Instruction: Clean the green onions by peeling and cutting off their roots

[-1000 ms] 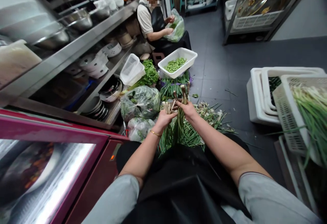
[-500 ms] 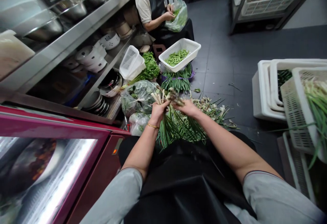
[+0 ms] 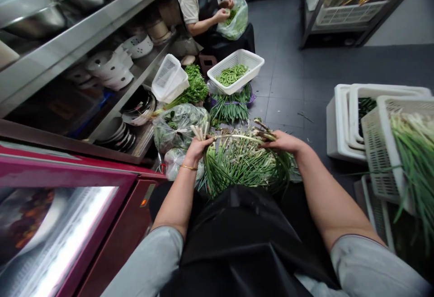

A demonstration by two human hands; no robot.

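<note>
My left hand (image 3: pixel 195 149) is closed around a bunch of scallions (image 3: pixel 214 170), their clean white ends sticking up and green leaves hanging down. On the other side, my right hand (image 3: pixel 284 142) grips a second scallion bunch (image 3: pixel 265 133) with brownish, dirty root ends. One pale scallion stalk (image 3: pixel 233 136) stretches across the gap between both hands. Below them spreads a pile of scallions (image 3: pixel 244 161) with dry peelings among it, just in front of my black apron (image 3: pixel 233 229).
Bagged greens (image 3: pixel 181 127) lie left of the pile. Ahead stands a white basket of green pods (image 3: pixel 252 77), near a seated person (image 3: pixel 191 3) holding a plastic bag. White crates (image 3: pixel 346 125) and a scallion basket (image 3: pixel 381 152) stand right; steel shelving (image 3: pixel 84 44) runs along the left.
My hands have moved from close together to well apart, the right one going right with its bunch. A single stalk now spans between them. The view has shifted slightly.
</note>
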